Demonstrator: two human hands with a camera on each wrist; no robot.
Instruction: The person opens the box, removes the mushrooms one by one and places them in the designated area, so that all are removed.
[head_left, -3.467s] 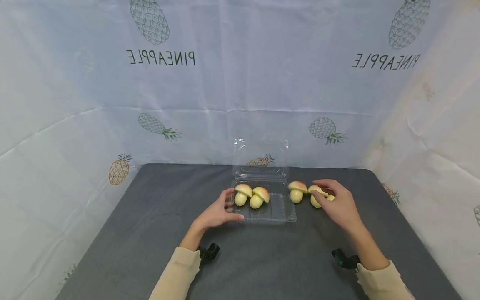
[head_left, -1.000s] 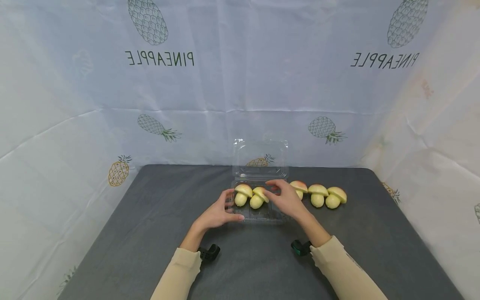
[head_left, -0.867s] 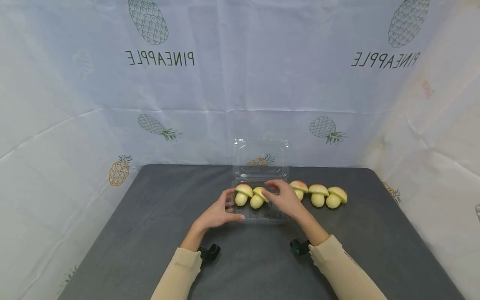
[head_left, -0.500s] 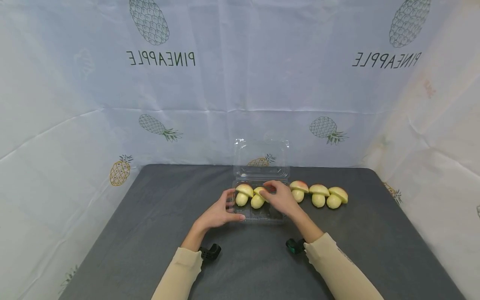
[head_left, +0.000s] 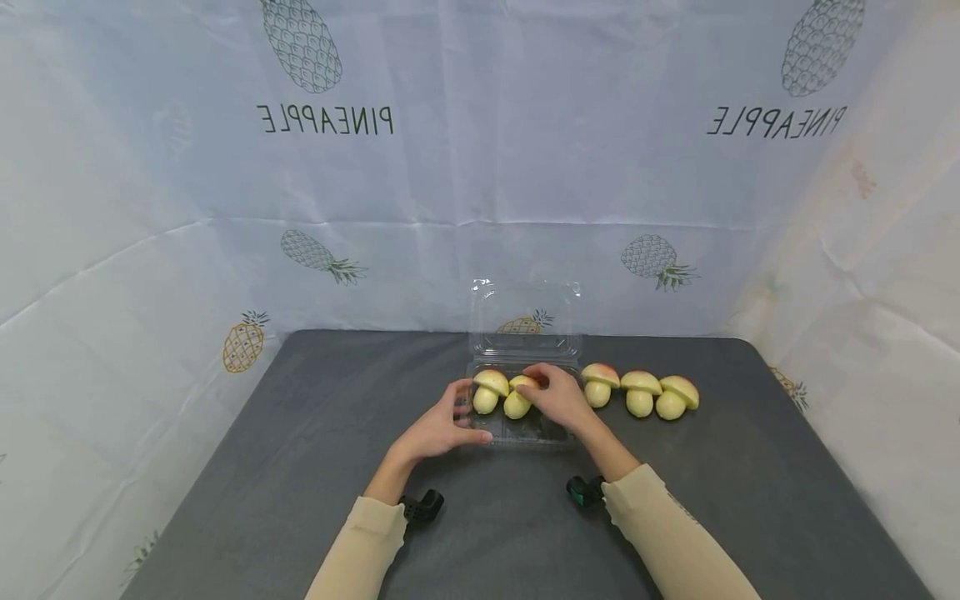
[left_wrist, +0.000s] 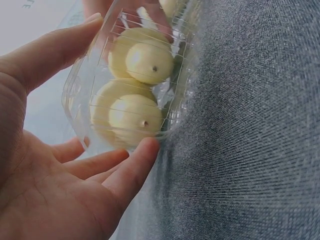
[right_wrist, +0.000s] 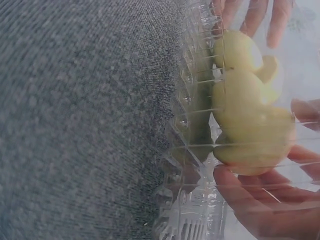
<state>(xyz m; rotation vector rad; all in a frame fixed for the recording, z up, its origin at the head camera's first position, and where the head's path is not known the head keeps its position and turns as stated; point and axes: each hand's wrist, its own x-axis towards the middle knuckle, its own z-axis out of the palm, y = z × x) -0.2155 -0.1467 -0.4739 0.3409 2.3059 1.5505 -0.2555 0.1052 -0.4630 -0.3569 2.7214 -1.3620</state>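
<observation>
A clear plastic clamshell box (head_left: 525, 435) stands on the dark table with its lid raised behind it. Two yellow toy mushrooms with reddish-tinged caps lie in its left part. My left hand (head_left: 441, 425) grips the box's left end, thumb at the front edge and fingers along the side; the left mushroom (head_left: 491, 383) lies just inside that wall. Reaching into the box, my right hand (head_left: 561, 400) pinches the cap of the right mushroom (head_left: 517, 406) between thumb and fingers. Through the clear wall, the right wrist view shows fingers (right_wrist: 260, 205) around this mushroom, partly blurred by the plastic.
Three more toy mushrooms stand in a row right of the box: one close to its side (head_left: 598, 383), one in the middle (head_left: 640, 393) and one at the end (head_left: 677, 397). A white pineapple-print cloth (head_left: 420, 183) hangs behind the table (head_left: 315, 467).
My right hand has come left from the mushrooms on the table into the box, then edged further left and closed on the right mushroom's cap. My left hand has stayed on the box.
</observation>
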